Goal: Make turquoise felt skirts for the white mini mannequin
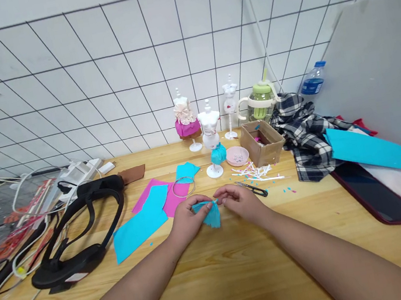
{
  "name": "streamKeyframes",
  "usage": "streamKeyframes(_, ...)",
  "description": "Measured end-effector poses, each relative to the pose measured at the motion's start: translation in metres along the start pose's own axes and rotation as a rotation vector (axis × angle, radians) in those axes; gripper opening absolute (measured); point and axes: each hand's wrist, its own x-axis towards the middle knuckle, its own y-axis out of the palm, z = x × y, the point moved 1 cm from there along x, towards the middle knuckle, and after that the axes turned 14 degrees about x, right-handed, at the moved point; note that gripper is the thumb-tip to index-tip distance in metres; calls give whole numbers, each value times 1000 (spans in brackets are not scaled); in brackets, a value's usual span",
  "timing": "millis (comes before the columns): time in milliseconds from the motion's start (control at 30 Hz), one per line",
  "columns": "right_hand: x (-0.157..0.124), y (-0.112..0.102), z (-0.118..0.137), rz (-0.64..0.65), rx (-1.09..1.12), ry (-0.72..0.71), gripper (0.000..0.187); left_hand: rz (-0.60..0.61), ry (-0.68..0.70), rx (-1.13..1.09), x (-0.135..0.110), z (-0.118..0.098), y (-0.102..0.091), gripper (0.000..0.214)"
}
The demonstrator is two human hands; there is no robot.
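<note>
Between my hands, low over the table, is a gathered piece of blue crepe paper (213,216). My left hand (193,217) pinches its folds between thumb and fingers. At the paper's upper right edge, the fingertips of my right hand (239,201) are closed together; what they grip is too small to make out. Just beyond stands a small white mannequin (209,120) with a puffed blue paper piece (218,153) at its hip. A metal ring (183,186) rests beside my left hand on blue and pink paper sheets. Thread snips (254,189) lie beyond my right hand.
Two more mannequins, one dressed (186,119) and one white (230,102), stand at the wall. A pink dish (237,156), paper scraps (255,171) and a cardboard box (262,142) sit right of centre. A black headset (80,235) lies left, a phone (377,195) right.
</note>
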Motion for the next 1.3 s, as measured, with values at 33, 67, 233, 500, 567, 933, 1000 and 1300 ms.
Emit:
streamKeyframes(33, 0, 0, 1, 13, 8, -23, 21, 26, -21, -38, 0, 1, 0, 28)
streamKeyframes(67, 0, 1, 2, 28, 9, -43, 21, 55, -40, -78, 1, 2, -1, 37)
streamKeyframes(233, -2, 5, 5, 87, -12, -29, 19, 213, -72, -228, 3, 7, 2, 61)
streamKeyframes(500, -1, -4, 8, -32, -183, -137, 14, 57, 87, -272, 7, 16, -5, 48)
streamKeyframes(567, 1, -5, 7, -11, -116, -65, 15, 185, 114, -218, 7, 14, -5, 44)
streamKeyframes(933, -5, 2, 4, 115, 605, 310, 55, 206, -40, -297, 4, 12, -2, 29)
streamKeyframes(1000, -5, 1, 3, 106, 635, 359, 61, 181, -15, -254, 4, 11, -2, 30)
streamKeyframes(1300, -3, 1, 1, 42, 376, 299, 57, 117, 18, -214, 6, 6, -3, 37)
